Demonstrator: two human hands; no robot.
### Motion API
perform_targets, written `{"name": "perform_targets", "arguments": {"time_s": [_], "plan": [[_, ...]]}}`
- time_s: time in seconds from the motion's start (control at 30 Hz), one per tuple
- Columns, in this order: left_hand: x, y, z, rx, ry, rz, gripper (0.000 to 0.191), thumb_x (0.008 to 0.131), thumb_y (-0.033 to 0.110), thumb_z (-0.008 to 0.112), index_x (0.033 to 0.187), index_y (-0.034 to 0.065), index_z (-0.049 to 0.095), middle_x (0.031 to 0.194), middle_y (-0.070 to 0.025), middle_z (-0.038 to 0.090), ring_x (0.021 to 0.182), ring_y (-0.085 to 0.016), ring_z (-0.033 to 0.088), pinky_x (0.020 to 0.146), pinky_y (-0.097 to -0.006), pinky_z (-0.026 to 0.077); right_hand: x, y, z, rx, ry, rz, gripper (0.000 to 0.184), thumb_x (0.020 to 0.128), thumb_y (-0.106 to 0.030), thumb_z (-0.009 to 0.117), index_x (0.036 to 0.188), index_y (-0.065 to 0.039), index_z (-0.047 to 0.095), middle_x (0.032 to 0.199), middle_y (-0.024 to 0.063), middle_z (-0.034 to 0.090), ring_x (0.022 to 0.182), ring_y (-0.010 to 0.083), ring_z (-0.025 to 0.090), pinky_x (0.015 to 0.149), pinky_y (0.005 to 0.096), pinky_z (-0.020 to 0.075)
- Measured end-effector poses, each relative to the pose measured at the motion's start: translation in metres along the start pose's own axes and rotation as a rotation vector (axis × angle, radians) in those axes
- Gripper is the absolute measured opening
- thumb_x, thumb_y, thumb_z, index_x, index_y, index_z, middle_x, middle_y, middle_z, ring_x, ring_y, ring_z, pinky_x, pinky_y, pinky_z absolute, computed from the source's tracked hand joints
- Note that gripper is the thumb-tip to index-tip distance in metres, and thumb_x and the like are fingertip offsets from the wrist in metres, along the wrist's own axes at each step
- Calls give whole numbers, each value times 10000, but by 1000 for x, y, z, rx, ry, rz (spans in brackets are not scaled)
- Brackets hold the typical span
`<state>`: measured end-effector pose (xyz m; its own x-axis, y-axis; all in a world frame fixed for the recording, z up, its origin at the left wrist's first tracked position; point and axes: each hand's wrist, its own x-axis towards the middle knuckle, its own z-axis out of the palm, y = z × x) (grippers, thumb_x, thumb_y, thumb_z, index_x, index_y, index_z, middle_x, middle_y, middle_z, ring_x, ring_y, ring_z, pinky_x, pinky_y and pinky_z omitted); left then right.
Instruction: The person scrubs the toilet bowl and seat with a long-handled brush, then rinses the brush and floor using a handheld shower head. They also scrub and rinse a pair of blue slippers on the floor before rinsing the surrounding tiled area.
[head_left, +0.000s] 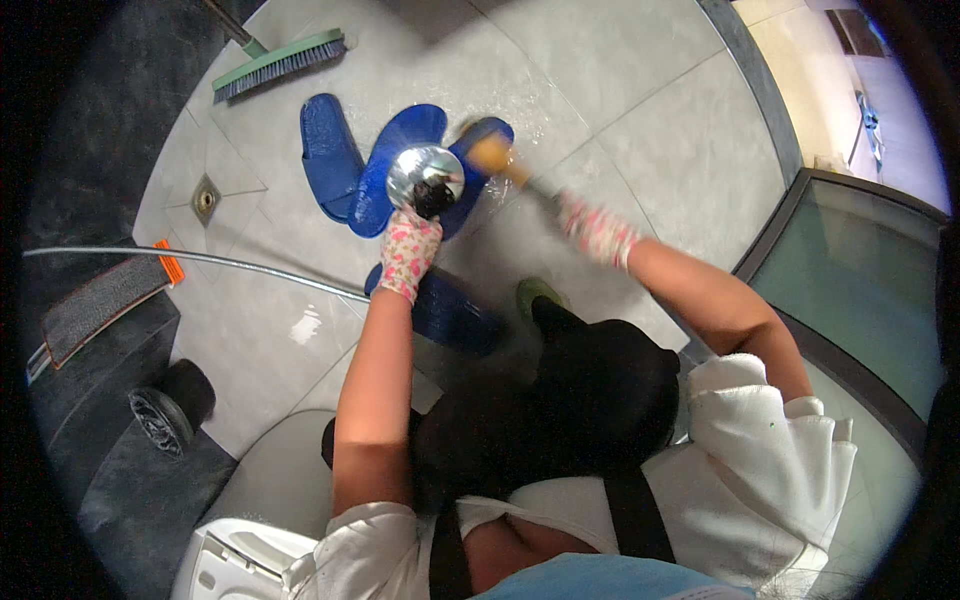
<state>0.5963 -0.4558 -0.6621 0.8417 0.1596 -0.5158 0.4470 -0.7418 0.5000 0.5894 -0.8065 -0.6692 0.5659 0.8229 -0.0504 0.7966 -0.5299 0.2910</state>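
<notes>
Gloved in a floral print, my left hand (409, 251) grips a round chrome shower head (426, 176) above the blue slippers. A metal hose (247, 264) runs from the left toward that wrist. My right hand (600, 229), in a matching glove, holds the handle of a brush (491, 154) with a yellowish head, blurred. The brush head is over or against the right blue slipper (487, 135); contact is hard to tell. Beside it lie a middle blue slipper (409, 135) and a left blue slipper (330, 161). Another dark blue slipper (457, 319) lies nearer me, partly behind my left wrist.
A green floor scrub brush (281, 64) rests at the upper left, above a floor drain (205, 200). At left are a grey flat mop (105, 307) and a black bin (180, 409). A toilet (255, 559) is beside me. A glass panel (847, 285) stands right. The tiles (645, 150) look wet.
</notes>
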Motion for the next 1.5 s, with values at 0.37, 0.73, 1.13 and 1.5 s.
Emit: {"name": "perform_targets", "arguments": {"time_s": [0.37, 0.73, 1.13, 1.5], "plan": [[-15, 4, 0, -45, 42, -102, 651, 746, 256, 574, 1255, -119, 418, 995, -263, 615, 896, -400, 609, 812, -424, 488, 19, -10, 20, 396, -236, 77, 310, 953, -274, 409, 1066, -10, 525, 915, 115, 634, 783, 279, 613, 664, 333, 508], [-53, 10, -25, 613, -99, 565, 176, 757, 188, 633, 920, 132, 598, 1016, -99, 533, 817, -293, 601, 722, -428, 480, 39, 62, -102, 1122, -499, 563, 421, 956, -282, 403, 1351, -136, 397, 801, 185, 609, 706, 315, 610, 647, 394, 488], [-57, 27, -31, 544, -76, 578, 309, 646, 142, 697, 941, 163, 607, 949, -65, 509, 868, -255, 576, 722, -395, 480, 33, 94, -76, 836, -767, 868, 443, 932, -287, 432, 1336, -112, 385, 880, 238, 615, 829, 393, 603, 734, 439, 465], [-41, 40, -50, 507, 31, 512, 235, 700, 119, 640, 934, 125, 620, 1065, -101, 561, 933, -286, 582, 783, -394, 479, 147, 49, -46, 1129, -415, 488, 691, 804, -299, 660, 1373, -90, 329, 1209, 226, 544, 1131, 334, 531, 971, 380, 395]]}}
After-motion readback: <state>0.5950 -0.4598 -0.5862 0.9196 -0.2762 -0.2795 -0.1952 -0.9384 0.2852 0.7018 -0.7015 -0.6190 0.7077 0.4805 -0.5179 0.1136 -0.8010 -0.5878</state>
